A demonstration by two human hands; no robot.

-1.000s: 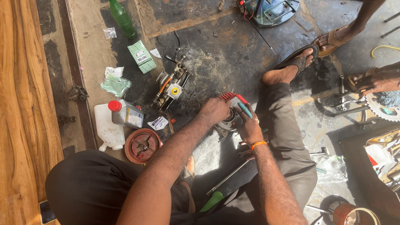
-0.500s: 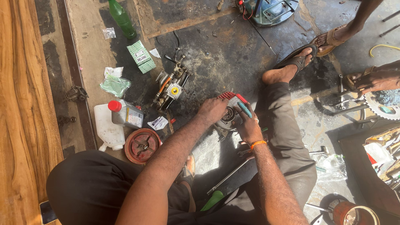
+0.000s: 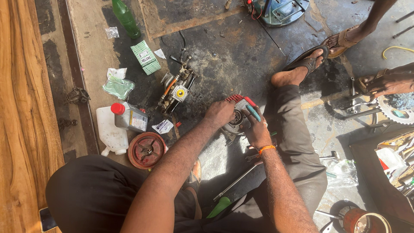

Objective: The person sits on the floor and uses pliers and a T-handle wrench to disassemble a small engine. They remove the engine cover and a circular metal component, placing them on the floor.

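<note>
Metal, and oily by the look of it: the small engine part (image 3: 236, 117) with red cooling fins sits on the floor between the person's knees, just above the centre of the view. The left hand (image 3: 220, 113) lies over its 9 o'clock side with the fingers curled down on the housing. The right hand (image 3: 255, 129) is at its 4 o'clock side, fingers closed around a teal-handled tool (image 3: 253, 113) whose tip is hidden.

I judge the part to be heavy for its size and fully stiff, so it will not bend under the fingers. Its greasy skin probably makes it slippery, and the thin fins could chip or cut. The solid grey body under the fins seems the safer place to take hold, as the left hand now does.

Nearest to the camera, at 6 o'clock, a long steel bar (image 3: 237, 180) lies on the floor beside a green object (image 3: 218, 207). At 8 o'clock from the part there is a rusty red round cover (image 3: 146, 150), and beside it a white plastic jug (image 3: 111, 133) and a red-capped can (image 3: 129, 117). Further, at 10 o'clock, rests a carburettor-like assembly (image 3: 177, 88), then a green box (image 3: 145, 57) and a green bottle (image 3: 126, 18).

The floor (image 3: 228, 56) is dark concrete, stained with oil and dusty. A wooden board (image 3: 26, 108) runs along the left edge. At 2 o'clock another person's sandalled foot (image 3: 340, 41) stands, and a toothed sprocket (image 3: 396, 110) lies at the right edge.
</note>
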